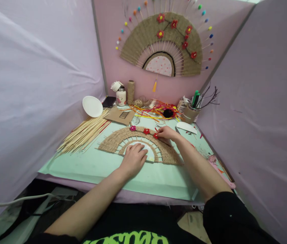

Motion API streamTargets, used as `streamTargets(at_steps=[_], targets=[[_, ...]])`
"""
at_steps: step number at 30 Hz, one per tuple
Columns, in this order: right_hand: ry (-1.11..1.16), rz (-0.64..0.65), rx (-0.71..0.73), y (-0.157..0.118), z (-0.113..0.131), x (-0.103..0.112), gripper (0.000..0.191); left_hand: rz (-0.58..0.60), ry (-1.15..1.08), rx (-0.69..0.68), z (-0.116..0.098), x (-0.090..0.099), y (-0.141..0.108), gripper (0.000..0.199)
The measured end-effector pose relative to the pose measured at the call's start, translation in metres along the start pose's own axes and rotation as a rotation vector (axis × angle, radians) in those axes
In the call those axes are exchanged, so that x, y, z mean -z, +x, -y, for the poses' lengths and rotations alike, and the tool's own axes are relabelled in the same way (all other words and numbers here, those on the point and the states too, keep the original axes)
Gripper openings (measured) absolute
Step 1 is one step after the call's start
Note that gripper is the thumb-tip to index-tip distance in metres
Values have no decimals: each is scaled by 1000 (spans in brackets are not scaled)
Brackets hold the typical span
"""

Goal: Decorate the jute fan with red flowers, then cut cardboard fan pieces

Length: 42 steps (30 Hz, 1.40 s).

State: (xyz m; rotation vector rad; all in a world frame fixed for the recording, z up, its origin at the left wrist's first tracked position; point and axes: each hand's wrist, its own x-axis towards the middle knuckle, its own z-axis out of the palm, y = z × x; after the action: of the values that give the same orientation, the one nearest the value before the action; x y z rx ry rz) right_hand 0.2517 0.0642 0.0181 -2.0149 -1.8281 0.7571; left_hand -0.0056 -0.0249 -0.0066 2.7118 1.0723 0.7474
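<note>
From here I've got my L hand (134,156) palm-down on the woven fan (113,139)'s pale centre, fingers loosely spread, gripping nothing. Fan's flat mid-table. My R hand (167,133) has fingertips at the rightmost red flower (155,135), nr the outer edge; can't tell if pinched or just pressed. Beyond: sticks (85,132), cardboard (114,116), tangled cords (146,112), then wall fan (143,37).

Head camera, one: worn at the near side of the bench (97,169), facing forward and down. Field wide, range near; woven fan (139,133) about mid-frame, pink back panel (109,51) beyond, wearer's forearms (92,202) entering from below.
</note>
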Motion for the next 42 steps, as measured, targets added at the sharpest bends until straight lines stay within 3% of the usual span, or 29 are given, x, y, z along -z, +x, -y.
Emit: streamTargets(at_steps=[26, 36, 42], targets=[[26, -89, 47, 4, -9, -6, 3, 6, 0, 4, 1, 0, -1, 22], [-38, -194, 75, -16, -2, 1, 13, 15, 6, 3, 0, 0, -1, 23], [-85, -171, 115, -20, 6, -5, 11, 14, 1, 3, 1, 0, -2, 23]])
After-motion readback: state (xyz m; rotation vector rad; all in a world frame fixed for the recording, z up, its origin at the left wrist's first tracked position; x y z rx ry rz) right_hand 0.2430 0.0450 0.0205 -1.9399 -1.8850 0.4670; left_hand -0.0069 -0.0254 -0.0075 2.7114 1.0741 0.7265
